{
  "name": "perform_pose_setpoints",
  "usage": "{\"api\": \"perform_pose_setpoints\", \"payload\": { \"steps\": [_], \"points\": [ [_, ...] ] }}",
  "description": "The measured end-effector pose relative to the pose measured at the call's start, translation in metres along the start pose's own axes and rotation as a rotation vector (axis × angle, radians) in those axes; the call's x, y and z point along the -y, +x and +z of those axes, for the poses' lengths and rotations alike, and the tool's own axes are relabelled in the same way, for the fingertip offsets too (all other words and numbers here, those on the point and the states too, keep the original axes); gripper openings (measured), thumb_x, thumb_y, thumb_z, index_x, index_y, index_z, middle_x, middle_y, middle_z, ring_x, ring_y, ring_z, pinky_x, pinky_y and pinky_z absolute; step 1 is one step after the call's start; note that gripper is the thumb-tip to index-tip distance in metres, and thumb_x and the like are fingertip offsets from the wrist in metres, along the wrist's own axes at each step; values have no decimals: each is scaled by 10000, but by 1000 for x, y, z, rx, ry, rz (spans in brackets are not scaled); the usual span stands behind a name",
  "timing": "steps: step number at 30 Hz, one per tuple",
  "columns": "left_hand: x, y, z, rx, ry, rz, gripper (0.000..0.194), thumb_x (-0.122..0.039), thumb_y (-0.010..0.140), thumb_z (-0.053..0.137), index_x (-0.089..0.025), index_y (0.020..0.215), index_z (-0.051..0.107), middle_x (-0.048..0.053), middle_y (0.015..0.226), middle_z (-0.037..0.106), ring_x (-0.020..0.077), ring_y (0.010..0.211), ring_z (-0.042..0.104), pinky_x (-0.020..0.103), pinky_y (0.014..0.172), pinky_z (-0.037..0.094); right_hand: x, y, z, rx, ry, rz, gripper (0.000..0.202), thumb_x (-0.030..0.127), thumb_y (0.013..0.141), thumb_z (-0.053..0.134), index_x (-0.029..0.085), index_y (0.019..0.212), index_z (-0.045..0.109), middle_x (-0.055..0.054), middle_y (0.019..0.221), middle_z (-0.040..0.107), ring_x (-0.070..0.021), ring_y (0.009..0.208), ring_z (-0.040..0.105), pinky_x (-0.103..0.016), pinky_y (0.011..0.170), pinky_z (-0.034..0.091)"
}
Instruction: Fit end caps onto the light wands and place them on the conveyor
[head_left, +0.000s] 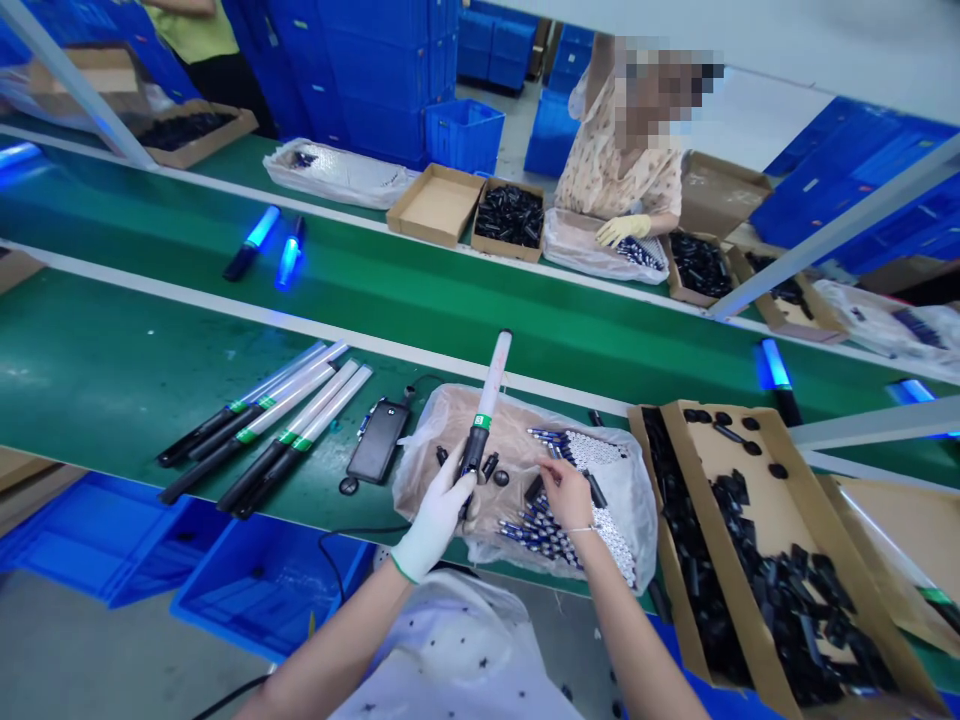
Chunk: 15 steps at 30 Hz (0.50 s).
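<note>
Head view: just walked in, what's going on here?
The person's gloved left hand grips the black handle of a white-tubed stick, tube pointing up and away. The bare right hand is over small parts in a plastic-lined tray; whether it's pinching one isn't clear. Several similar sticks lie to the left, with a phone between them and the tray. Across the green lane, a co-worker's gloved hand is at another tray.

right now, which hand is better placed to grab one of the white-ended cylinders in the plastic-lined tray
Probably the right hand: it is close to the white-ended cylinders, though whether it pinches something is unclear. The gloved left hand is farther off and busy gripping the light stick.
</note>
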<state>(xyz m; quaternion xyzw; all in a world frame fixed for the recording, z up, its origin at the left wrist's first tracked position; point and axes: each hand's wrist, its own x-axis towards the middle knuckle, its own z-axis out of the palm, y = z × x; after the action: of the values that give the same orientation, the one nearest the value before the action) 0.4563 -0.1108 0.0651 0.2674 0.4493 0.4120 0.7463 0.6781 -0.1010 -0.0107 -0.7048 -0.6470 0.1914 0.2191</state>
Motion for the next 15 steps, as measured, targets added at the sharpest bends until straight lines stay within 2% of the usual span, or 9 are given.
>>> {"api": "perform_pose_setpoints", "payload": {
  "steps": [3,5,7,11,15],
  "points": [
    [-2,-2,-5,23,-46,-60,992,-201,621,567,-247,1525,159,-48,679,531,58,414,394,158,346,253,-32,14,-12,96,-175,-62,330,14,817,463,169,939,728,-96,962,708,-212,914,625,-310,871,458],
    [-3,-4,-7,48,-48,-92,1065,-147,531,512,-227,1528,148,-50,653,533,63,421,401,158,357,231,-39,21,-13,124,-267,-65,301,16,812,508,159,966,723,-113,966,707,-230,933,613,-322,868,448],
    [-5,-7,-8,62,-36,-106,1057,-144,524,496,-206,1526,166,-45,637,540,65,420,396,161,362,215,-38,26,-10,155,-347,-65,226,53,807,584,156,953,722,-125,940,706,-258,952,600,-337,840,448],
    [-4,-6,-7,63,-16,-130,910,-226,665,560,-224,1510,223,-91,532,431,59,368,349,153,350,171,-29,30,-4,200,-441,-75,159,92,773,685,181,900,721,-114,905,704,-278,977,588,-338,800,442],
    [1,0,-9,-15,-14,-77,832,-436,711,690,-235,1438,337,-59,699,520,18,327,335,149,299,167,-23,31,-3,208,-453,-90,162,96,756,716,204,877,707,-81,949,697,-244,980,588,-308,807,434]
  ]
}}
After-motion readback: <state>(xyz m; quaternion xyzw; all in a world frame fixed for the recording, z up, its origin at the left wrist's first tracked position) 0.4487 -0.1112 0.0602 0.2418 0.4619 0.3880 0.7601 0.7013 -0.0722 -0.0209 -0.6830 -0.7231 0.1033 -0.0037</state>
